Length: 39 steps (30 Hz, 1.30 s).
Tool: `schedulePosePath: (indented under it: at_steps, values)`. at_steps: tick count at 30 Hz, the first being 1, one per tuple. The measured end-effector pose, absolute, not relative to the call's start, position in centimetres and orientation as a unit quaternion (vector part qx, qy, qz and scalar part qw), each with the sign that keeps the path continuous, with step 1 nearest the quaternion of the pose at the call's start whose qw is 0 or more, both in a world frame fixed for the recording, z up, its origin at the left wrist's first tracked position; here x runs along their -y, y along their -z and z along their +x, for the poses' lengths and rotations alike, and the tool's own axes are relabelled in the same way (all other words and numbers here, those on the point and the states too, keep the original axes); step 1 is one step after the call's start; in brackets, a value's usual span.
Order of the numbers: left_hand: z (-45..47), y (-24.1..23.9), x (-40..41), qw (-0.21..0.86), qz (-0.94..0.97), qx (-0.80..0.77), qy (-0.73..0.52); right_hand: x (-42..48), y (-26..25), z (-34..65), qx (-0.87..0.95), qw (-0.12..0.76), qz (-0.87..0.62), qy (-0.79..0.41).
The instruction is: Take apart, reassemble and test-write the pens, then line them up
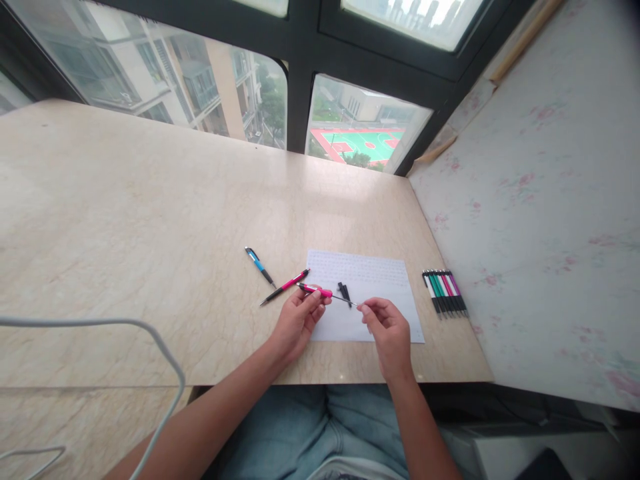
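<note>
Pen body, pink [325, 293]: head view, above the sheet of paper [390, 325], left-hand thumb and fingers clamped on it. Left hand [299, 323] at the paper's left edge. Refill [344, 299], thin: one end at the pen body, the other pinched between thumb and finger of the right hand [390, 330]. Black pieces [345, 293], just beyond the refill, on the paper. Tabletop [150, 233]: broad open stretch to the left and toward the window; front edge near the wrists. Row of pens [444, 293]: near the right edge, beside the wall [540, 200]. Paper: lines of writing, too small to read.
</note>
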State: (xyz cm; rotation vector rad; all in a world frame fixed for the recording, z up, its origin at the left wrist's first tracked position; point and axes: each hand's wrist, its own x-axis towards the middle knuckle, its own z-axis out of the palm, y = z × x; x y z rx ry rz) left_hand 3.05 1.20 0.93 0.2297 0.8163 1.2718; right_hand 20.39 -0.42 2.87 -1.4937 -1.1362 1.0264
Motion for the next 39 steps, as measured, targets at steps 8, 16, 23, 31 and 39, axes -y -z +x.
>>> schedulePosePath:
  at_steps: [8, 16, 23, 31, 39]
  values:
    - [3.0, -0.9, -1.3, 0.719, 0.105, -0.366, -0.582, 0.6, -2.8, 20.3, 0.471, 0.487, -0.602, -0.423]
    - [3.7, -0.9, -0.6, 0.746, 0.118, -0.342, -0.56, 0.8, -2.8, 18.7, 0.481, 0.469, -0.595, -0.442]
    - [3.4, -0.9, -0.7, 0.748, 0.12, -0.344, -0.554, 0.2, -1.5, 19.8, 0.6, 0.415, -0.605, -0.319]
    - [3.3, -0.6, -0.9, 0.736, 0.105, -0.353, -0.568, -1.3, 0.4, 20.1, 0.703, 0.213, -0.671, -0.104]
    - [3.3, -0.6, -0.8, 0.733, 0.11, -0.356, -0.569, -1.8, -0.5, 20.7, 0.624, 0.279, -0.72, -0.121]
